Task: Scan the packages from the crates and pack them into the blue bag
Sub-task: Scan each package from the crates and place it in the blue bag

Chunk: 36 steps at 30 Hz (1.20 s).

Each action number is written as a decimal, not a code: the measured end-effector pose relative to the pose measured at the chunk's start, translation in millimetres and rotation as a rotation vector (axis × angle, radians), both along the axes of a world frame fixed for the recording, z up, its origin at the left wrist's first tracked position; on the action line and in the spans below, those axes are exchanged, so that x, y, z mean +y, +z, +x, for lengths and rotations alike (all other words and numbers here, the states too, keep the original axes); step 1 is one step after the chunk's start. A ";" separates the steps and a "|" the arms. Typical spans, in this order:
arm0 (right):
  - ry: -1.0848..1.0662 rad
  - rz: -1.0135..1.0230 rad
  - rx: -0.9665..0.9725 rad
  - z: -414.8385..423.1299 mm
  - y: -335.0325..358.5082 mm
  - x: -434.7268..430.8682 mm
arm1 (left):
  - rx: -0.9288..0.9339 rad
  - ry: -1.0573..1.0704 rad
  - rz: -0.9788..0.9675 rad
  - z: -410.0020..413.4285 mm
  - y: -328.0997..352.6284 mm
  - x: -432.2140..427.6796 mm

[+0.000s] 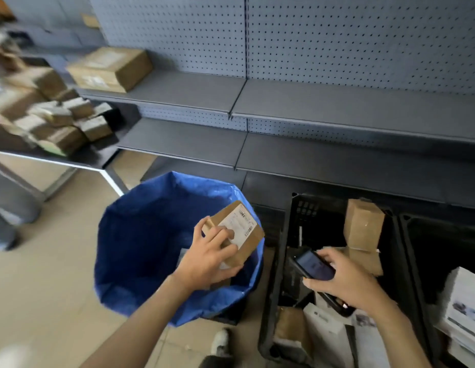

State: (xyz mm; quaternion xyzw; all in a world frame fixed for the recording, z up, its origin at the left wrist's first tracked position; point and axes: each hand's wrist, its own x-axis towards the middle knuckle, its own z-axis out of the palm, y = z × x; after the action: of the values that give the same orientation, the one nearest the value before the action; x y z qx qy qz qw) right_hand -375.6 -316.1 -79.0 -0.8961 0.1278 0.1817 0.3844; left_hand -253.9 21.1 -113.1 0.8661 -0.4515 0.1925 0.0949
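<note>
The blue bag (141, 235) stands open on the floor. Over its right rim my left hand (207, 258) grips a small brown cardboard package (251, 241), white shipping label up, fingers curled across the label. Above the black crate (305, 208), my right hand (348, 282) curls round a dark handheld scanner (313, 264), its screen lit.

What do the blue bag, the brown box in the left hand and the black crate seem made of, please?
The blue bag looks like plastic sheeting, creased and slightly shiny. The brown labelled box seems matte cardboard. The black lattice-walled crate is probably moulded plastic.
</note>
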 end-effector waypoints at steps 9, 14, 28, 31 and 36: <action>0.035 -0.055 -0.015 70.2 -11.6 91.9 | 0.175 0.261 -0.042 26.9 -46.1 85.0; 0.012 -0.100 0.051 108.2 -27.7 135.3 | 0.291 0.318 -0.101 52.5 -95.3 112.4; -0.234 -0.013 0.193 188.5 -121.4 207.9 | 0.704 0.444 -0.020 114.8 -264.4 97.2; -0.273 -0.018 0.221 196.8 -146.8 213.2 | 0.743 0.482 0.001 123.2 -308.7 84.4; -0.261 0.003 0.271 204.6 -173.5 212.6 | 0.773 0.509 0.047 129.1 -374.0 57.2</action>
State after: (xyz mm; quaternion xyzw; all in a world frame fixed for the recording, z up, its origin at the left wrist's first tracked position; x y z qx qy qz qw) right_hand -171.0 -103.5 -252.5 -0.8386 0.2933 0.2497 0.3853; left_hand -124.8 78.3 -487.1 0.9595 -0.1603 -0.1376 0.1862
